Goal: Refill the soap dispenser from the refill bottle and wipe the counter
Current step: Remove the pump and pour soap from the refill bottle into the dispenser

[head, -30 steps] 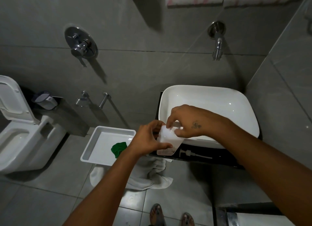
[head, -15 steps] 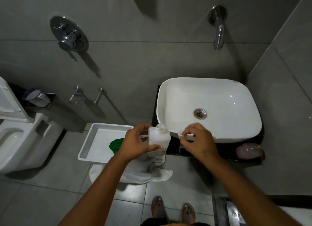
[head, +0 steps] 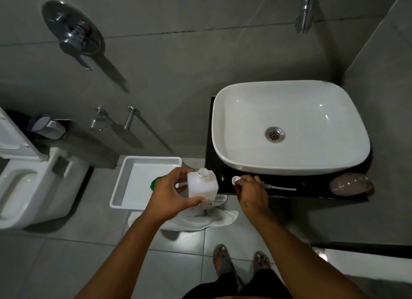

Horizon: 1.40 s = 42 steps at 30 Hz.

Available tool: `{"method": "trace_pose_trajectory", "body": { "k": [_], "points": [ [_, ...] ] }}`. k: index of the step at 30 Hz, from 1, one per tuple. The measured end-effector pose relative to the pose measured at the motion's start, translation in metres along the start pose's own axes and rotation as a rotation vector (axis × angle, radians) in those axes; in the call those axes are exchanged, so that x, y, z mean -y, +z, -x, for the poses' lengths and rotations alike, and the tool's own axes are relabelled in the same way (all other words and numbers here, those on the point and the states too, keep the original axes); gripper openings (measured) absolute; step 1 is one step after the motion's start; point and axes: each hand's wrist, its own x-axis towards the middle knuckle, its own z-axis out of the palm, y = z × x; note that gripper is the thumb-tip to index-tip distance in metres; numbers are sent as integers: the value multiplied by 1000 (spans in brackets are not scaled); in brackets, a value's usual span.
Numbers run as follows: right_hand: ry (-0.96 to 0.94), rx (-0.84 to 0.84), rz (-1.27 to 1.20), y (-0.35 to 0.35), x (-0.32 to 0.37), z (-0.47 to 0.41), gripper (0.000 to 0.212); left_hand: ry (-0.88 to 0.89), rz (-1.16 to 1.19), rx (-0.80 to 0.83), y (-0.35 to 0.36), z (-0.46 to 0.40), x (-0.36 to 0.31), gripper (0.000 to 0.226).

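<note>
My left hand (head: 171,194) grips a white rectangular bottle (head: 202,187) upright, just off the left end of the black counter (head: 312,193). The bottle's neck is uncapped. My right hand (head: 252,191) rests at the counter's front edge, its fingertips pinching a small round white cap (head: 235,180) that sits on or just above the surface. A white pump head with its tube (head: 281,188) lies flat on the counter to the right of that hand. A pink translucent bottle (head: 350,184) lies on its side at the counter's right end.
A white basin (head: 289,111) fills most of the counter, under a wall tap (head: 304,11). A white tray (head: 145,165) holding a green cloth (head: 154,182) stands left of the counter above a white towel (head: 200,218) on the floor. A toilet (head: 33,180) is at far left.
My right hand has twisted the cap off the white bottle and carried it down to the counter. My left hand keeps the bottle upright, now uncapped. The view has tilted further down.
</note>
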Motion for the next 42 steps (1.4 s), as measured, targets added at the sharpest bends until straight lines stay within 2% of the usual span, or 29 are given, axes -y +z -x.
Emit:
{"method": "trace_pose_trajectory", "body": {
  "k": [3,6,8,11,15,18,21,27,31,36,42],
  "points": [
    [11,-28,-104,-1,4,1,19,19,6,8,-1,-2,0,69],
    [108,-139,-342,-11,-8,7,16,21,28,14,2,-9,-4,72],
    [309,-329,-517,-26,-36,15,19,71,51,68,15,-20,-13,75],
    [513,-599,-683,-35,-62,21,28,77,65,30,7,-20,-4,79],
    [816,-852,-702,-66,-129,25,61,112,75,82,25,-35,-10,87],
    [921,-783,-738,-87,-167,25,99,134,106,123,45,-43,-20,89],
    [837,-741,-717,-95,-180,24,106,145,92,143,55,-46,-29,87],
    [778,-714,-755,-106,-193,18,75,178,116,129,62,-42,-47,84],
    [697,-661,-788,-112,-191,36,79,256,108,83,62,-38,-67,77],
    [452,-526,-838,-143,-150,65,80,354,131,18,59,-35,-115,71],
    [180,-417,-867,-188,-88,81,87,610,-24,-51,47,-39,-175,71]
  ]
}}
